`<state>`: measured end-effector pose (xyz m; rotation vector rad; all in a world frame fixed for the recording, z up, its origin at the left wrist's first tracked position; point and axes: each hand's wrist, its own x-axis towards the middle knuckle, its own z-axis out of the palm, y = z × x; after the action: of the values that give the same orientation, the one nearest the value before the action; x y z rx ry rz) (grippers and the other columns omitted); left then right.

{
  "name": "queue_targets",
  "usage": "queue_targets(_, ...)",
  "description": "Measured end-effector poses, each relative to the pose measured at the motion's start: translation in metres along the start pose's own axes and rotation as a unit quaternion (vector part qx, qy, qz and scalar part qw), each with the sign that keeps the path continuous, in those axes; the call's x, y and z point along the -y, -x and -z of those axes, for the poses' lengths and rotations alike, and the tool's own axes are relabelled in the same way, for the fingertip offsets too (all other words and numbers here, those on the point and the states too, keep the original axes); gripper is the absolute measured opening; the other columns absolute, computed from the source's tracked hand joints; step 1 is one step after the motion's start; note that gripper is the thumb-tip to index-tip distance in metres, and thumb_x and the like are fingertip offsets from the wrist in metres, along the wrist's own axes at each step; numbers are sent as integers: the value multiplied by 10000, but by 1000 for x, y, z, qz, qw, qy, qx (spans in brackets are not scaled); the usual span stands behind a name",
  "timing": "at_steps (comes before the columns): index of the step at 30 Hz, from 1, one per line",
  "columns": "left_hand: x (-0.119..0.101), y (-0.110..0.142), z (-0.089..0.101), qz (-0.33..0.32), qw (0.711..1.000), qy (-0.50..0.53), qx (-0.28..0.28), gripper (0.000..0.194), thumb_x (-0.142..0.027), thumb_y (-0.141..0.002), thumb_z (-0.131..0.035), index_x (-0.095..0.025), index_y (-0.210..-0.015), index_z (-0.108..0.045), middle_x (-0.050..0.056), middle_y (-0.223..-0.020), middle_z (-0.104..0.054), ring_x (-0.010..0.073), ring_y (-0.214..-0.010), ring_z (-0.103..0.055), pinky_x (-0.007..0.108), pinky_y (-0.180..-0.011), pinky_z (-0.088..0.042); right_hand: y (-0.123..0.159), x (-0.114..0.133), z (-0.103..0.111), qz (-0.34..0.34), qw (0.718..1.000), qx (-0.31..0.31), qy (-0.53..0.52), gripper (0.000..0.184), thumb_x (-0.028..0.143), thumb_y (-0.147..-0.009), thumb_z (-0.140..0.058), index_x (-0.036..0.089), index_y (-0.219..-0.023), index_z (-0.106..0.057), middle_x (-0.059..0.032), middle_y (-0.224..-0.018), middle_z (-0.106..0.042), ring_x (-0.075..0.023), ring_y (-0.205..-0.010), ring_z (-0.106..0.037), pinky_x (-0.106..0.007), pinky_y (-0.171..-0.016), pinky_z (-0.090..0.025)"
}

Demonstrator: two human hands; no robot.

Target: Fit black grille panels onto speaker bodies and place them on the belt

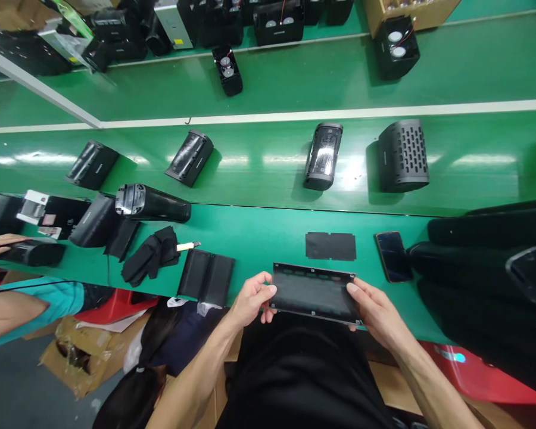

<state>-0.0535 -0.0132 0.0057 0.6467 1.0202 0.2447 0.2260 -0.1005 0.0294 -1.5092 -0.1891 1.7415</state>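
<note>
Between both hands I hold a black rectangular panel (pixel 313 293), its recessed face turned up, with small fixing points along its edges. My left hand (pixel 255 300) pinches its left end, thumb on top. At the right end my right hand (pixel 375 307) grips it, the thumb pressed on the upper face. Just beyond the panel lies a flat dark sheet (pixel 330 246) with notched edges. A phone (pixel 393 256) rests to the right of that sheet. Left of my left hand, two dark panels (pixel 206 277) lie side by side near the table's front edge.
A black cloth bundle (pixel 152 256) and a white-handled cutter (pixel 188 245) lie further left. Black speaker housings (pixel 324 156) stand along the green belt (pixel 259 161). At far left a co-worker's hand (pixel 2 244) touches a black housing. Dark fabric (pixel 486 268) covers the right side.
</note>
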Motion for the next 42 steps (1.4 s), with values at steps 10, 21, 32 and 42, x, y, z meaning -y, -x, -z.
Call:
queue_targets(10, 5, -4, 0, 20, 999, 29, -3, 554, -608, -799, -766, -231, -1001, -415, -38, -529, -670, 139, -333, -582, 151, -315, -361, -12, -3, -4, -12, 1000, 2, 11, 471, 633, -780, -792, 203, -822, -604, 39, -535, -580, -129, -410, -539, -223, -354, -444)
queue_targets(21, 3, -5, 1, 22, 1000, 16, -4, 576, -628, -784, -765, -226, -1011, -420, -29, -533, -671, 137, -345, -587, 153, -325, -376, -13, -3, -3, -14, 1000, -2, 10, 488, 635, -759, -815, 194, -826, -618, 45, -546, -574, -118, -415, -544, -212, -345, -465)
queue_targets(32, 9, -7, 5, 16, 1000, 7, -4, 568, -628, -800, -755, -227, -1011, -412, -40, -511, -649, 140, -348, -589, 153, -336, -392, -14, -2, -4, -19, 1000, 0, 14, 512, 649, -742, -822, 190, -842, -618, 44, -557, -573, -110, -413, -531, -212, -337, -465)
queue_targets(42, 7, -6, 3, 16, 1000, 9, -2, 567, -633, -800, -752, -226, -1008, -417, -28, -526, -669, 140, -348, -584, 155, -327, -371, -16, -4, -2, -22, 1000, 0, 19, 515, 649, -739, -814, 189, -865, -622, 43, -562, -573, -115, -417, -531, -218, -339, -459)
